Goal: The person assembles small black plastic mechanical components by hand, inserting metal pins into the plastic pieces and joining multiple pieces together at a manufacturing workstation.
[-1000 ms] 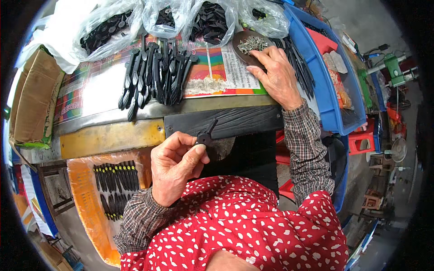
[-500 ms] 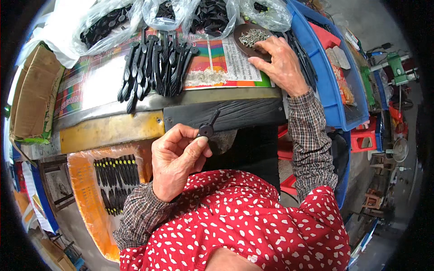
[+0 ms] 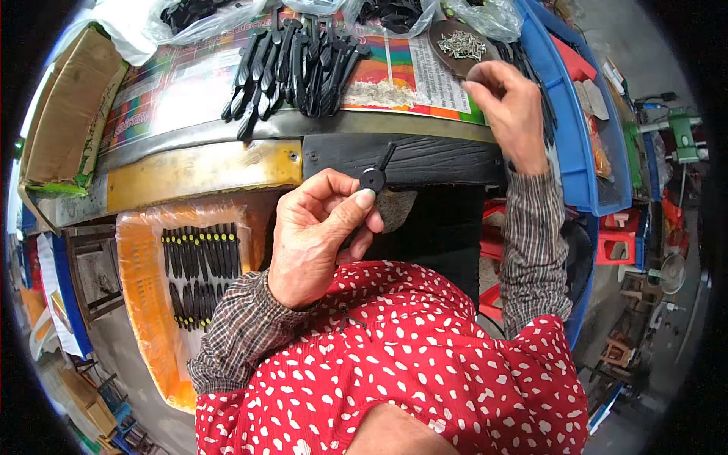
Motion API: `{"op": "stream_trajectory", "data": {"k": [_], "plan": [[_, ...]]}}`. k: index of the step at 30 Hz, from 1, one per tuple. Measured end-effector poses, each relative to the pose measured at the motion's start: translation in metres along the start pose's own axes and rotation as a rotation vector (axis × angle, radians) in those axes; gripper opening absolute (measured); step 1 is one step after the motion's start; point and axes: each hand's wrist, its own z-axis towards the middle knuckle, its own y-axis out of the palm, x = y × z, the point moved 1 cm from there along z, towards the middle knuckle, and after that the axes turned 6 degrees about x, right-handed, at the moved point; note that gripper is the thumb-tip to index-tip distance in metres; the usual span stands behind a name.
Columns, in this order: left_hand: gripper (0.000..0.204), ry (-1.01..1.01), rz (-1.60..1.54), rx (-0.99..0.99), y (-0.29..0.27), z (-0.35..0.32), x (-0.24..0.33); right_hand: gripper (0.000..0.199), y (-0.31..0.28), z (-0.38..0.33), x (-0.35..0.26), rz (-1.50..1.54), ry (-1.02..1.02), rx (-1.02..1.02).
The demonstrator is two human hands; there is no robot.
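Observation:
In front of the bench edge, my left hand (image 3: 322, 227) pinches a black plastic piece (image 3: 373, 179) between thumb and forefinger. The piece has a round head with a small hole and a thin arm sticking up. My right hand (image 3: 509, 106) is raised just on the near side of a brown dish (image 3: 447, 64) of small silvery rivets (image 3: 462, 45). Its thumb and forefinger come together in a pinch; whatever may be between them is too small to see. Left of the dish lies a pile of long black plastic pieces (image 3: 296, 68) on the bench.
Plastic bags (image 3: 485, 19) of black parts line the back of the bench. An orange crate (image 3: 144, 303) holding rows of black pieces with yellow-green dots stands at lower left. A cardboard box (image 3: 72, 106) is at far left, a blue bin (image 3: 565, 144) at right.
My right hand has lifted off the rivets and come back toward me, its fingers now pinched. The left hand keeps hold of the black piece. The view has shifted, moving the bench upward.

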Motion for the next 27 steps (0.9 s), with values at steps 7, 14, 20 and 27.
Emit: {"op": "stream_trajectory", "data": {"k": [7, 14, 20, 27], "plan": [[0.008, 0.022, 0.015, 0.014, 0.003, -0.002, -0.001, 0.007, -0.002, -0.058, -0.087, 0.833, 0.403, -0.130], [0.008, 0.087, 0.120, 0.055, 0.008, -0.007, -0.002, 0.012, 0.015, -0.074, -0.101, 0.894, 0.234, -0.083], [0.008, 0.138, 0.126, 0.041, 0.005, -0.008, -0.005, 0.012, 0.019, -0.075, -0.108, 0.818, 0.183, -0.043], [0.007, 0.228, 0.198, 0.083, 0.003, -0.010, -0.010, 0.015, 0.021, -0.075, -0.115, 0.598, -0.007, 0.066]]}}
